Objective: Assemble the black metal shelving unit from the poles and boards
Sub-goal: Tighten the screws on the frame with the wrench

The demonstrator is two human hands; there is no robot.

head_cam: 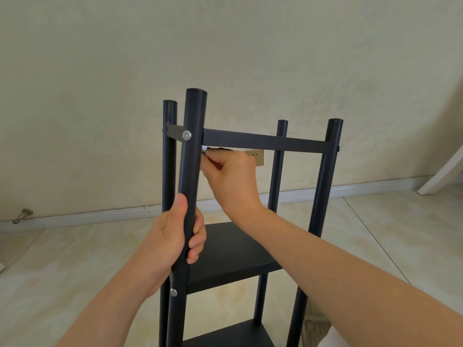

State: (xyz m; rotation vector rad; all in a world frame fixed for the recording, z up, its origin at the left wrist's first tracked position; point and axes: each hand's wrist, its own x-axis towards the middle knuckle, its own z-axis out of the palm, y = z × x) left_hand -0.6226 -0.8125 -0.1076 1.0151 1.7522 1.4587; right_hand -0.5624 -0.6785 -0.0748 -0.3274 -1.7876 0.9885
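Right hand (pixel 231 177) has its fingertips (pixel 213 162) pinched tight on a small silvery piece (pixel 205 150). It's too tiny for me to tell what it actually is. It sits right under the front edge of the top board (pixel 265 141), touching the inner side of the near-left pole (pixel 193 159). Left hand (pixel 172 237) is wrapped round that same pole lower down, with the thumb up the front and the fingers (pixel 198 242) curled round the back, so a firm grip. There's a silver screw (pixel 187 135) through the pole at top-board height, and a second screw (pixel 173 292) below the left hand, level with the middle board (pixel 225 259). The shelving unit stands upright on the tile floor (pixel 75 259), close to the wall (pixel 225 46). All four poles are up: the far-left pole (pixel 169 171), far-right pole (pixel 276 171) and near-right pole (pixel 325 196) too. A bottom board (pixel 225 336) peeks in at the frame edge. The right forearm crosses in front of the middle board. Behind the right hand there's a beige wall socket (pixel 256 156), partly hidden. A doorstop (pixel 23 215) sits by the baseboard (pixel 100 216) on the left, and a white furniture leg (pixel 443 174) on the far right.
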